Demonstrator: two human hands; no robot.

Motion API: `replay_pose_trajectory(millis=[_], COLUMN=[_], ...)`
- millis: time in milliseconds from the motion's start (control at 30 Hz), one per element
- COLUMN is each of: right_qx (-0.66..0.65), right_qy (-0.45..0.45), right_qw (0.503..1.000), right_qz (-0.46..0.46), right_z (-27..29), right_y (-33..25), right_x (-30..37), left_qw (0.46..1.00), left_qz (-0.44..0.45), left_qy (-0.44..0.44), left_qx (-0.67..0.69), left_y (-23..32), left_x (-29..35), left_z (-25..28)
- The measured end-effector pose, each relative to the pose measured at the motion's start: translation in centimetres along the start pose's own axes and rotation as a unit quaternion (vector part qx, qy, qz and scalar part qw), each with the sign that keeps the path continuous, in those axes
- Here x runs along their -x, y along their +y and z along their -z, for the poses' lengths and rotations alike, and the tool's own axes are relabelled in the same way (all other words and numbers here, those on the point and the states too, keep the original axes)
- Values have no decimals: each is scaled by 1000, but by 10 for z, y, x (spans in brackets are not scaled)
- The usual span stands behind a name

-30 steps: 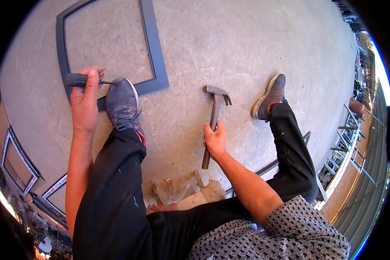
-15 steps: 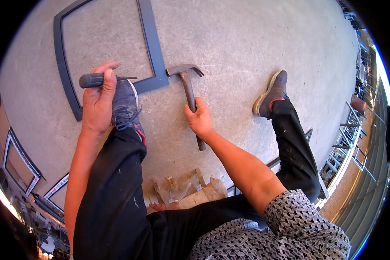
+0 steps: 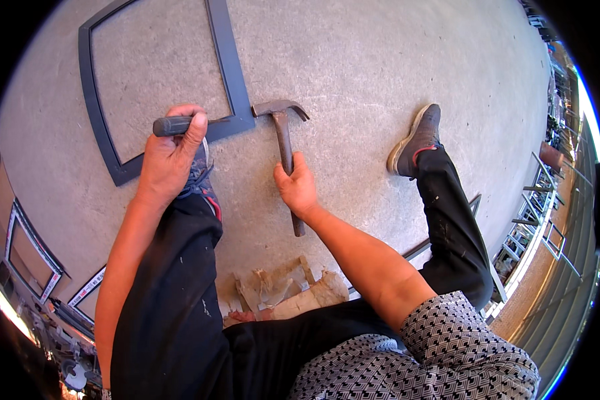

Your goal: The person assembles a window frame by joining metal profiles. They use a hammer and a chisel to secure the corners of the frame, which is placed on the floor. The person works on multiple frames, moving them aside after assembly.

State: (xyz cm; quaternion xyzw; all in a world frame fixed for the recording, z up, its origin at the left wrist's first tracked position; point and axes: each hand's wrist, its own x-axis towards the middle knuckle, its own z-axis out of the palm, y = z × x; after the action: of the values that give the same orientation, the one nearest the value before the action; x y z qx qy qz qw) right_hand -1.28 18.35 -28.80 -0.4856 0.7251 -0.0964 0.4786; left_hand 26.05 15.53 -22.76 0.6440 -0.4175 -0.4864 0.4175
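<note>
A screwdriver (image 3: 172, 126) with a dark handle lies across my left hand (image 3: 170, 157), which is closed round it. Its thin shaft points right, toward the near right corner of a dark grey rectangular frame (image 3: 223, 57) on the floor. My right hand (image 3: 298, 187) grips the handle of a claw hammer (image 3: 282, 137) partway along. The hammer head sits just right of that frame corner, its claw turned right. Under my left hand is my left shoe (image 3: 200, 175), partly hidden, close to the frame's near edge.
My right shoe (image 3: 417, 140) rests on the concrete floor (image 3: 380, 60). Between my legs lies a worn wooden piece with torn wrapping (image 3: 307, 303). More frames (image 3: 30, 250) stand at the left, and metal racks (image 3: 523, 230) line the right side.
My left hand has moved right with the screwdriver, bringing its tip to the frame's corner. My right hand and the hammer have shifted slightly left.
</note>
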Motion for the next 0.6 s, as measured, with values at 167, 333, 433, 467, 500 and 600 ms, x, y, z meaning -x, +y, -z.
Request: replay_pose_trajectory(millis=[167,333,433,467,500,600], right_qx=[12,33,47,49,51,31], right_qy=[-5,-16,-19,-16,-14,-23], right_qw=[1000,999,999,999,999,999], right_qz=[-18,-12,-9,-8,-6,-19], right_z=[2,8,11,10,10,9], right_y=[-7,-3,-4,-4,-4,-6], right_x=[3,-4,-6,-5,-5,-5], left_qw=[1000,1000,1000,1000,1000,1000], left_qz=[0,10,9,12,14,18], left_qy=[-7,-12,-12,-15,-19,-24], left_qx=[-1,5,0,1,2,-4], left_y=[3,2,1,0,0,-1], left_x=[0,-1,-3,-3,-4,-5], left_z=[-3,-4,-5,-5,-5,-5])
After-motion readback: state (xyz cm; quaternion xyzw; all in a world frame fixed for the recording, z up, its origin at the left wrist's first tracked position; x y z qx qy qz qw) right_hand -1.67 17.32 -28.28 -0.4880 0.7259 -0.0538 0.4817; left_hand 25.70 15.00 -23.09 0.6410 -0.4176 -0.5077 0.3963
